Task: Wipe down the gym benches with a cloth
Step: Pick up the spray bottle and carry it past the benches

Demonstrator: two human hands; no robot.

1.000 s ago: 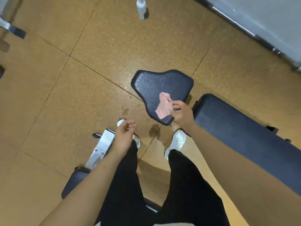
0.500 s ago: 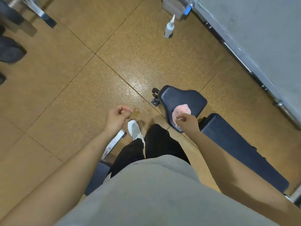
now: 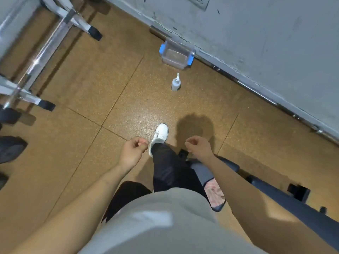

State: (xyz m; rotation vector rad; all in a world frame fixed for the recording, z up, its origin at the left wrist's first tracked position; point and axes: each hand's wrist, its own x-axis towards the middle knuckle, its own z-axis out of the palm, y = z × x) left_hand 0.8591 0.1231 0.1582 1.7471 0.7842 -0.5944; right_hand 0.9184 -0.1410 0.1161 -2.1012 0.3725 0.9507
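The pink striped cloth [image 3: 214, 193] lies on the dark padded seat [image 3: 203, 171] of the gym bench, low in view beneath my right forearm. The bench's long dark backrest [image 3: 286, 204] runs off to the lower right. My right hand [image 3: 199, 147] hovers above the floor ahead of the seat, fingers curled shut and holding nothing. My left hand [image 3: 134, 150] is a loose fist at the same height, also holding nothing. My leg and white shoe [image 3: 159, 136] stand between the two hands.
A white spray bottle [image 3: 176, 83] stands on the brown floor ahead. Behind it a clear plastic box [image 3: 176, 54] with blue latches sits against the grey wall [image 3: 256, 43]. A metal rack frame [image 3: 36, 52] and dark weight plates [image 3: 11, 149] occupy the left.
My right hand let go of the cloth, which now lies on the seat. I stepped forward and the view lifted, so the bench slid down to the lower right.
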